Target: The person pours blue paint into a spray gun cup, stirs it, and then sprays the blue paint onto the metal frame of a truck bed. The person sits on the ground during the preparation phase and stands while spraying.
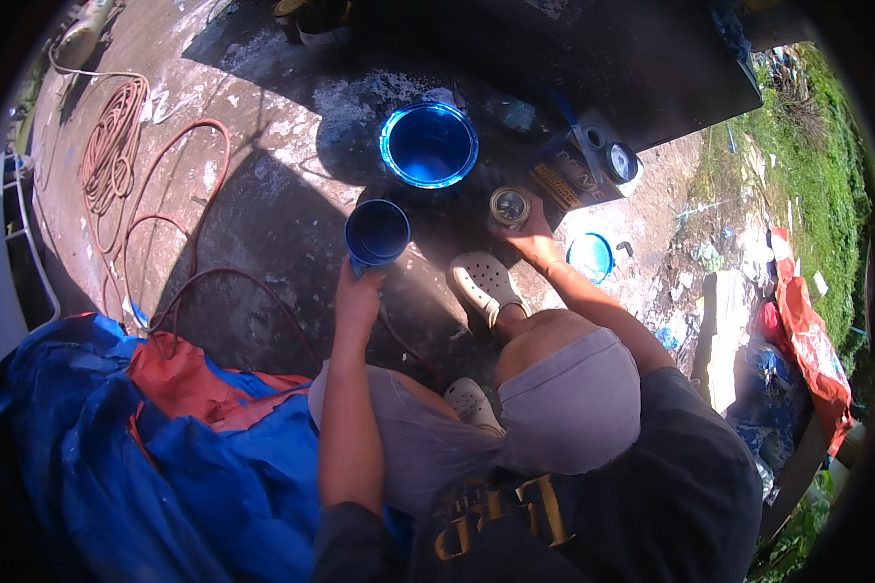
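Observation:
My left hand (359, 291) is closed on the lower side of a blue cup-like container (377, 234), its round mouth facing up. On the right, my right hand (532, 239) grips a small round tin can (509, 207) with a gold-coloured rim; whether it stands on the ground or is lifted, I cannot tell. Beyond and between the two sits a larger bucket (429, 146) with a blue-smeared rim and blue inside. A rectangular metal can (566, 176) stands just past my right hand, with a round pale container (620, 163) at its right.
A round blue lid (590, 257) lies right of my right forearm. Red hose (115, 146) is coiled at the far left, with loops running toward me. Blue and orange tarpaulin (146, 457) bunches at my left. A dark panel (612, 58) overhangs the far side; grass (817, 146) borders the right.

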A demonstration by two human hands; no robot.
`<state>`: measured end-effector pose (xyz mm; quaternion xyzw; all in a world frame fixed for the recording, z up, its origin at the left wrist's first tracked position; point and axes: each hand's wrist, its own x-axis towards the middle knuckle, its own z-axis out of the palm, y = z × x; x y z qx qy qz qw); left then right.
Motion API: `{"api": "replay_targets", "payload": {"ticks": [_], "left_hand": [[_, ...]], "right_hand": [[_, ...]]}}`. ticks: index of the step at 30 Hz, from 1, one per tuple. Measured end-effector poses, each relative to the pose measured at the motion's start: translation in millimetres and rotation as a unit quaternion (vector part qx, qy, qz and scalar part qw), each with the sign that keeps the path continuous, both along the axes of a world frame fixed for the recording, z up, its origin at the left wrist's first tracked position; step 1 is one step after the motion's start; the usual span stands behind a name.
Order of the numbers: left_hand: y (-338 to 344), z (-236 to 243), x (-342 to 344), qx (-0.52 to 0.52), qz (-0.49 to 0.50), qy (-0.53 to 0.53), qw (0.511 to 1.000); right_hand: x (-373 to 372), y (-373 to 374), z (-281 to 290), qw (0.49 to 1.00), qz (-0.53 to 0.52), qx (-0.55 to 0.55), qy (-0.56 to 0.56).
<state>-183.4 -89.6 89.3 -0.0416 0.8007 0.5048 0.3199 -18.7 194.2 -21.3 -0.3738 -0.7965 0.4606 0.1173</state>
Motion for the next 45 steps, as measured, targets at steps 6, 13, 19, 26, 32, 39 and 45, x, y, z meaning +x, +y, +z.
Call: {"api": "replay_targets", "payload": {"ticks": [6, 13, 19, 26, 32, 39, 45], "left_hand": [[-6.9, -20.6, -10.5, -0.069, -0.089, 0.006, 0.994], [4.9, 20.4, -10.2, -0.107, -0.151, 0.004, 0.983], [6.7, 30.1, -6.8, -0.093, -0.142, 0.021, 0.985], [0.8, 39.8, -6.3, -0.074, -0.13, 0.015, 0.989], [0.4, 54.4, -3.9, -0.058, -0.115, 0.013, 0.992], [2.5, 48.8, -1.4, -0.075, -0.12, 0.024, 0.99], [4.7, 45.9, -0.8, -0.083, -0.122, 0.029, 0.989]], "right_hand": [[-18.3, -0.2, 118.6, 0.982, 0.145, 0.123, 0.017], [-52.2, -0.5, 219.9, 0.919, 0.286, 0.268, 0.05], [-80.1, -4.6, 261.5, 0.838, 0.366, 0.4, 0.063], [-96.3, -14.5, 281.8, 0.791, 0.413, 0.45, 0.026], [-103.0, -18.9, 288.0, 0.761, 0.44, 0.476, 0.031], [-110.4, -25.8, 296.8, 0.734, 0.473, 0.488, 0.01], [-114.1, -29.2, 301.2, 0.719, 0.489, 0.494, 0.0]]}}
